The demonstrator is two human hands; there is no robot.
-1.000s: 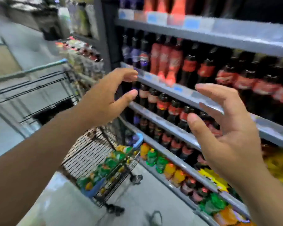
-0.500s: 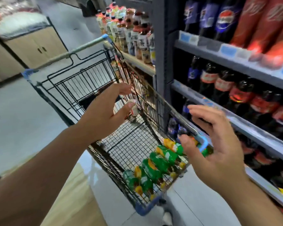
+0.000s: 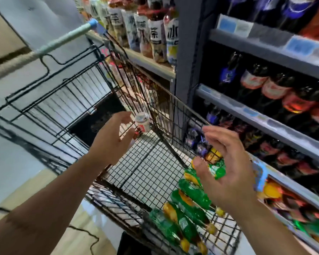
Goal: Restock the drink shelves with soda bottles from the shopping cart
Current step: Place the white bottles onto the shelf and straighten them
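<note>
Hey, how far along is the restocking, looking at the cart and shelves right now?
Done: the cola shelves beside the shopping cart look well filled. In hand: nothing; the left hand and right hand are both open above the cart, the right one nearest the green soda bottles. Left: several green bottles lie in the cart, none picked up yet.

Green soda bottles [image 3: 190, 208], yellow-capped, lie on their sides in a row at one end of the black wire shopping cart [image 3: 147, 173], just beside grey drink shelves [image 3: 265, 123] holding upright red-labelled cola bottles [image 3: 273, 89].
</note>
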